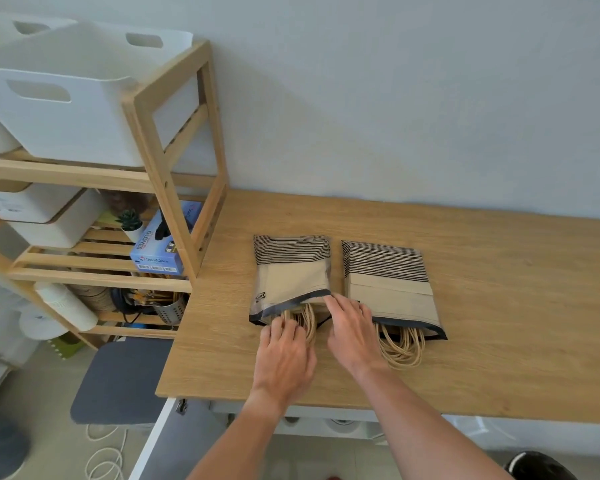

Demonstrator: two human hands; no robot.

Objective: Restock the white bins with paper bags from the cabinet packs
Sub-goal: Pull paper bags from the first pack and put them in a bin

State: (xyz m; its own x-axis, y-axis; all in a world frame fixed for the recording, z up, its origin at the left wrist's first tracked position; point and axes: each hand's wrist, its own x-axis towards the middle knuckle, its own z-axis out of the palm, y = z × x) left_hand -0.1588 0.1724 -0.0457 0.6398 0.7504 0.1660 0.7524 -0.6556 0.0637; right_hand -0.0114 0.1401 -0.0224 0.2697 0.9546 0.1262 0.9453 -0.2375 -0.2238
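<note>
Two packs of brown paper bags lie side by side on the wooden counter (482, 306), each in clear plastic wrap with twine handles sticking out of the near end. My left hand (284, 358) reaches into the open mouth of the left pack (291, 275), fingers curled among its twine handles (307, 322). My right hand (352, 327) pinches the dark plastic edge of that pack's opening and lifts it. The right pack (388, 285) lies untouched beside my right hand. Large white bins (63, 109) stand on the top level of the wooden shelf at the left.
The wooden shelf unit (174, 188) holds smaller white boxes (49, 216), a small potted plant (132, 225), a blue glove box (160, 247) and a metal utensil holder (168, 308). An open white cabinet door (153, 441) juts out below the counter's front edge. A grey mat (118, 379) lies on the floor.
</note>
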